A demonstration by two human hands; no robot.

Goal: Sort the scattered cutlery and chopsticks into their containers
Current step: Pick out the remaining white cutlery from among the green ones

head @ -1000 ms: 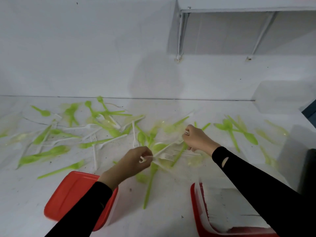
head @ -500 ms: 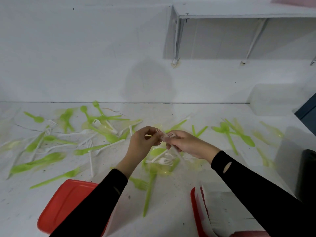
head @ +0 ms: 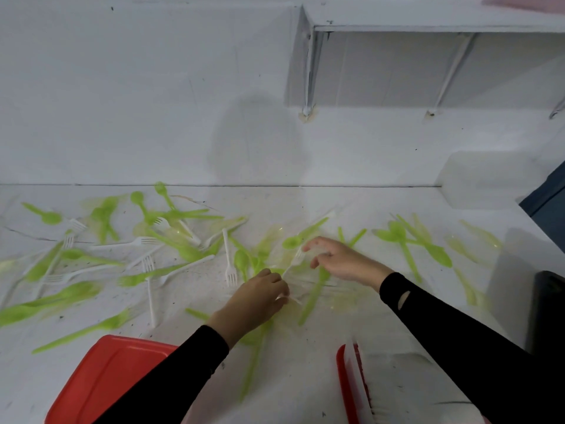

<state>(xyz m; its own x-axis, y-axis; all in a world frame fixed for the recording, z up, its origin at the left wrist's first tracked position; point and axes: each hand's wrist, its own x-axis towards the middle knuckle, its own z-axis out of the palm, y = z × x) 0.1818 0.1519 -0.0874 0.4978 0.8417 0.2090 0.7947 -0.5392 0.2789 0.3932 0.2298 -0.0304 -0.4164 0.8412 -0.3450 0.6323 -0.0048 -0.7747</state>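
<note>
White plastic forks poke out of the left hand, whose fingers are curled round them. It looks like a bundle being collected so it can go in one trip. The right hand is just beyond it and to its right, fingers half spread at the head of another fork, the slanting fork, which runs between the two hands. Too blurred to tell whether it pinches or only touches it. Green cutlery is scattered on the table either side of the hands and under them, with loose forks out past the left hand. A red lidded container sits by the left forearm and a red-rimmed container below the right forearm, probably kept close for short drops. Judged early in the sort, with most pieces unsorted.
</note>
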